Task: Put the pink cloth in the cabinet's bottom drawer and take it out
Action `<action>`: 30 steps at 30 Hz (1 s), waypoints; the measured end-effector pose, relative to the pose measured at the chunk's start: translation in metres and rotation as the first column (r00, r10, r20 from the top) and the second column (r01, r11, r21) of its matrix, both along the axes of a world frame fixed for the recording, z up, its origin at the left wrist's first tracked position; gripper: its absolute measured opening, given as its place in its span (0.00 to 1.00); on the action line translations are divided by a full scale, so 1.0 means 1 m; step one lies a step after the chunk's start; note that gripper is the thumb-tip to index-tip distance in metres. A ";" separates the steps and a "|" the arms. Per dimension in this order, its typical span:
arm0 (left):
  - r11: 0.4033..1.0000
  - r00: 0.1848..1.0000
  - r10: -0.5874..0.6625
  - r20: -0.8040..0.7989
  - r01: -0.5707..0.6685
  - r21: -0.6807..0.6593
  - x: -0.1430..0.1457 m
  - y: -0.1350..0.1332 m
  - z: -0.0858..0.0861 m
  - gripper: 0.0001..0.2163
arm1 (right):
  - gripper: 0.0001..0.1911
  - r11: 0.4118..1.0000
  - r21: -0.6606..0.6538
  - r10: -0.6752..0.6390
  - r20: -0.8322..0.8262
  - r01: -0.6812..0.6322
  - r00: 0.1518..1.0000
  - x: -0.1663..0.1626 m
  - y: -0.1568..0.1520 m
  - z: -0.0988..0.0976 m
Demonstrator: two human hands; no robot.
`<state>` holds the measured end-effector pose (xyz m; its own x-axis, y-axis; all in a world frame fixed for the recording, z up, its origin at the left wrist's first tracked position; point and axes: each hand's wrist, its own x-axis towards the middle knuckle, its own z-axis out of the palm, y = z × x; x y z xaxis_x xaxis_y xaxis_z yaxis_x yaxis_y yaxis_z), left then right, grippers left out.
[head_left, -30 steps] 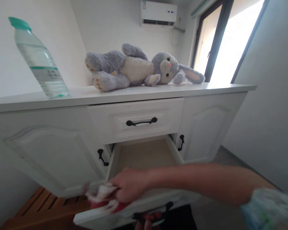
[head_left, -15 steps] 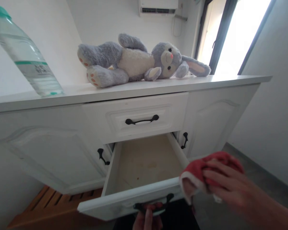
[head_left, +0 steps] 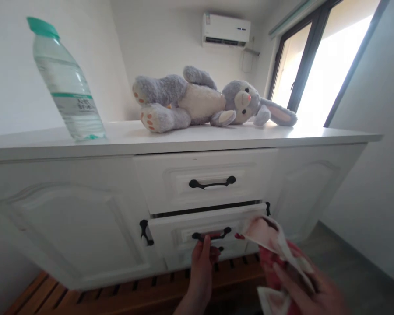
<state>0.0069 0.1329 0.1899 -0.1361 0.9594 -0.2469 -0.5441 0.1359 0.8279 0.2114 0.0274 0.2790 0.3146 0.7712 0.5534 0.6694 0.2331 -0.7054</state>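
Observation:
A white cabinet (head_left: 68,210) fills the view, with two drawers in its middle. My left hand (head_left: 202,262) grips the black handle (head_left: 212,235) of the lower drawer (head_left: 170,236), which stands almost flush with the cabinet front. My right hand (head_left: 302,284) holds a red and white cloth (head_left: 272,243) at the lower right, just in front of the drawer's right end. The upper drawer (head_left: 206,177) is closed, with its own black handle.
On the cabinet top stand a clear water bottle (head_left: 67,85) with a green cap and a grey plush rabbit (head_left: 197,98) lying on its side. A wooden slatted floor piece (head_left: 118,293) lies under the cabinet. A window (head_left: 321,65) is at the right.
The lower drawer went from pulled wide out to nearly closed, pushed in by my left hand. My right hand drew the cloth out of the drawer and down to the lower right.

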 end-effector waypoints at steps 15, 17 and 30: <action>0.850 0.415 0.528 -0.741 -0.266 0.456 -0.097 -0.014 0.019 0.32 | 0.13 0.672 0.066 0.343 0.855 -0.738 0.389 -0.209 0.175 -0.031; 0.871 0.300 0.485 -0.821 -0.081 0.485 -0.071 -0.001 0.014 0.28 | 0.12 0.709 0.083 0.335 0.834 -0.700 0.438 -0.170 0.174 -0.032; 0.667 -0.013 0.575 -0.818 0.586 0.459 0.122 0.036 -0.034 0.42 | 0.23 0.928 0.161 0.172 0.611 -0.335 0.772 0.054 0.161 -0.092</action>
